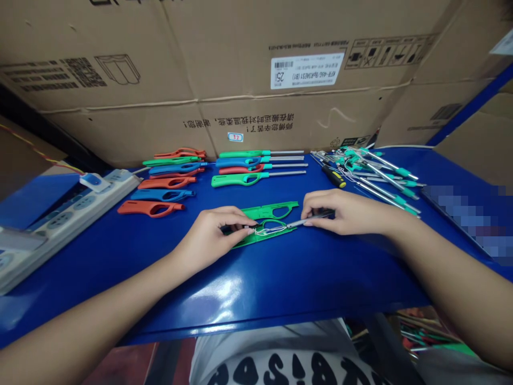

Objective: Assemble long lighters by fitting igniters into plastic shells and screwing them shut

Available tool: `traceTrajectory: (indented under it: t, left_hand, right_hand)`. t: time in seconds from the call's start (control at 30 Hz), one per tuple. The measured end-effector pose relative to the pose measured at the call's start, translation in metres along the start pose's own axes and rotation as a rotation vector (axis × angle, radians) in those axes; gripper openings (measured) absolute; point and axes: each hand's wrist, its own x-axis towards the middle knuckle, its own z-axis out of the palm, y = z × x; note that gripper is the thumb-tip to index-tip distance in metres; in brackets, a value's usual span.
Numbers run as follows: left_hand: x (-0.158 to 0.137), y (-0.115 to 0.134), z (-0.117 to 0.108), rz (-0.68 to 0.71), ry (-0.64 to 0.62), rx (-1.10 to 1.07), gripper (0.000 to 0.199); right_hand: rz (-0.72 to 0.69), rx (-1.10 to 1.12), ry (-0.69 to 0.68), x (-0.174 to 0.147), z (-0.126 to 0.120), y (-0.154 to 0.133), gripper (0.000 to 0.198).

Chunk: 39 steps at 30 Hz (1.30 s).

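Note:
Two green lighter shell halves lie in front of me. The rear green half (276,210) rests beyond my fingers. The nearer green half (260,238) is partly hidden by my left hand (220,231). That hand is closed, with thumb and fingertips pinched at the end of thin white wires (267,231) lying over the nearer shell. Whether a small part is also pinched there, I cannot tell. My right hand (336,210) is closed around a slim grey metal rod-like piece (306,221). Its tip points left and meets the shell's narrow end; my fingers hide some of it.
Orange, blue and green handles (160,183) lie at the left. Lighters with metal tubes (256,167) lie behind the shells. A screwdriver (334,176) and a pile of metal tubes (388,179) are at the right. A power strip (64,219) borders the left; cardboard (240,69) stands behind.

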Motion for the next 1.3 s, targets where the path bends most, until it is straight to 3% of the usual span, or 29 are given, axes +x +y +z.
traceTrajectory:
  t: [0.33, 0.53, 0.77, 0.93, 1.03, 1.3]
  left_hand:
    - [-0.002, 0.004, 0.003, 0.123, 0.003, 0.103, 0.015]
    - [-0.003, 0.006, 0.007, 0.119, 0.025, 0.133, 0.013]
    - [-0.003, 0.004, 0.007, 0.113, 0.018, 0.157, 0.016]
    - [-0.004, 0.004, 0.005, 0.077, 0.013, 0.164, 0.016]
    - [-0.004, 0.003, 0.005, 0.049, 0.022, 0.134, 0.014]
    - [-0.004, 0.004, 0.005, 0.063, 0.023, 0.149, 0.011]
  right_hand:
    - [-0.066, -0.204, -0.014, -0.001, 0.0, -0.004, 0.021]
    - [-0.12, -0.476, -0.017, -0.002, 0.001, -0.01, 0.023]
    - [-0.078, -0.636, -0.048, -0.001, 0.007, -0.024, 0.027]
    - [0.008, -0.557, -0.038, -0.002, 0.009, -0.022, 0.028]
    - [-0.012, -0.412, -0.018, -0.001, 0.008, -0.017, 0.024]
    - [0.03, -0.11, 0.128, 0.015, 0.017, -0.011, 0.028]
